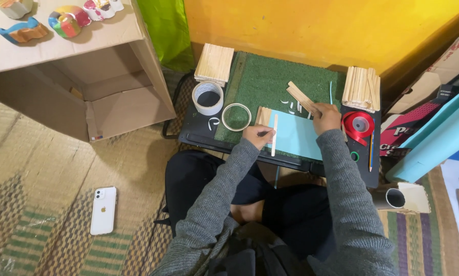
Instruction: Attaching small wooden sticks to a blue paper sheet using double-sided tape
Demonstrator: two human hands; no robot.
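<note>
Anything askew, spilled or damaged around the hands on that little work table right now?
Nothing looks damaged or spilled. The left hand holds a single wooden stick at the edge of the light blue sheet; the right hand rests on loose sticks lying slanted on the green mat. Small white scraps lie beside them.

A white phone (103, 210) lies face down on the woven mat (45, 168), well apart from the low black table (199, 128). An open cardboard box (86, 76) lies on its side, with painted wooden shapes (66, 21) on top (perhaps toys). On the table sit two tape rolls (207, 97), a red ribbon spool (358, 125) and a pencil (371, 151). A cardboard tube (400, 198) lies on the right.
</note>
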